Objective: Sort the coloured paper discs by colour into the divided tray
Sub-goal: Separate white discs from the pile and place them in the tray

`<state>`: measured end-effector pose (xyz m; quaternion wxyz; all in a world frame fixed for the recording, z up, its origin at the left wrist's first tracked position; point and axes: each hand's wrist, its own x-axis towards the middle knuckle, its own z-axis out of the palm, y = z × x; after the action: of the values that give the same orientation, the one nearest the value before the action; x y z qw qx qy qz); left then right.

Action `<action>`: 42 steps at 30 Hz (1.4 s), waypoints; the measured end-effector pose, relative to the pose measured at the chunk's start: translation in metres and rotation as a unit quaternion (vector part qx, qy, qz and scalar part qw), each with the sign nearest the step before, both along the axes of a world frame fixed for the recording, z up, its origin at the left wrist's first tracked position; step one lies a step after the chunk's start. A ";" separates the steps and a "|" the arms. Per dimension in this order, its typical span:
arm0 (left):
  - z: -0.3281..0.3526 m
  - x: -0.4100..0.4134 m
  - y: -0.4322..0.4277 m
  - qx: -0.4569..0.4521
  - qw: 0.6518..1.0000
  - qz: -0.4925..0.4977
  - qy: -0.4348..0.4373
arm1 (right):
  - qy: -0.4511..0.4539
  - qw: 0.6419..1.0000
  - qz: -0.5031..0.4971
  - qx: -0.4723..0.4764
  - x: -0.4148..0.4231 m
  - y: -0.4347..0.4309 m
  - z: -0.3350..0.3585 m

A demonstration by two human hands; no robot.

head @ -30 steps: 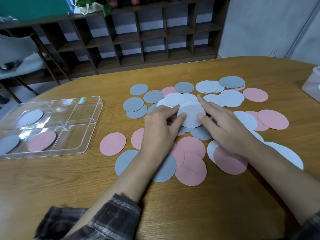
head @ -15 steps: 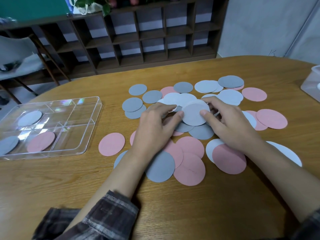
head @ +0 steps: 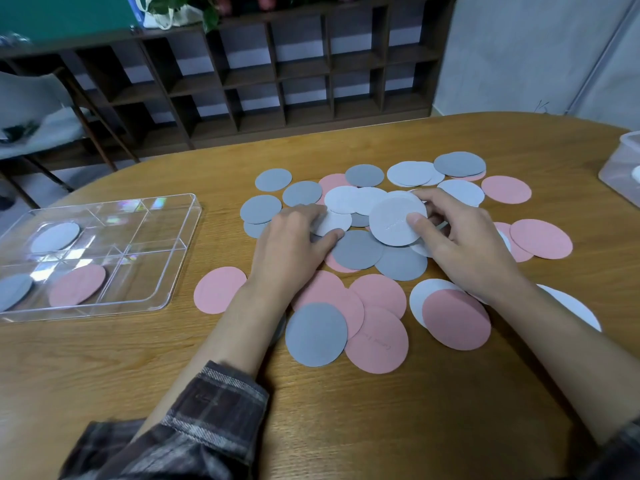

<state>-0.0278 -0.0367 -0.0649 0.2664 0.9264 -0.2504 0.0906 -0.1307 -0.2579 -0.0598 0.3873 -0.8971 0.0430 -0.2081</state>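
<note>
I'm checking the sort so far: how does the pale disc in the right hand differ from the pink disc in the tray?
Colour: the pale disc is whitish, the pink disc pink. Hold: the right hand pinches the pale disc's edge; nothing touches the pink disc. Place: the pale disc is raised over the table; the pink disc lies flat in a near compartment of the tray. Both are round paper discs.
</note>
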 end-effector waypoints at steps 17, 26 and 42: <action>0.004 -0.010 -0.001 -0.111 0.981 -0.041 -0.151 | -0.001 1.000 -0.004 -0.002 -0.002 0.001 0.002; 0.004 -0.025 -0.015 -0.188 0.977 -0.089 -0.052 | 0.007 1.000 0.024 0.009 -0.001 0.004 0.000; -0.002 -0.032 -0.022 -0.194 0.978 -0.071 -0.015 | 0.051 0.996 0.073 0.027 -0.001 0.011 -0.002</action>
<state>-0.0601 -0.0591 -0.0665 0.4433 0.8354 -0.2967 0.1324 -0.1312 -0.2465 -0.0614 0.4229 -0.8965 0.0023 -0.1320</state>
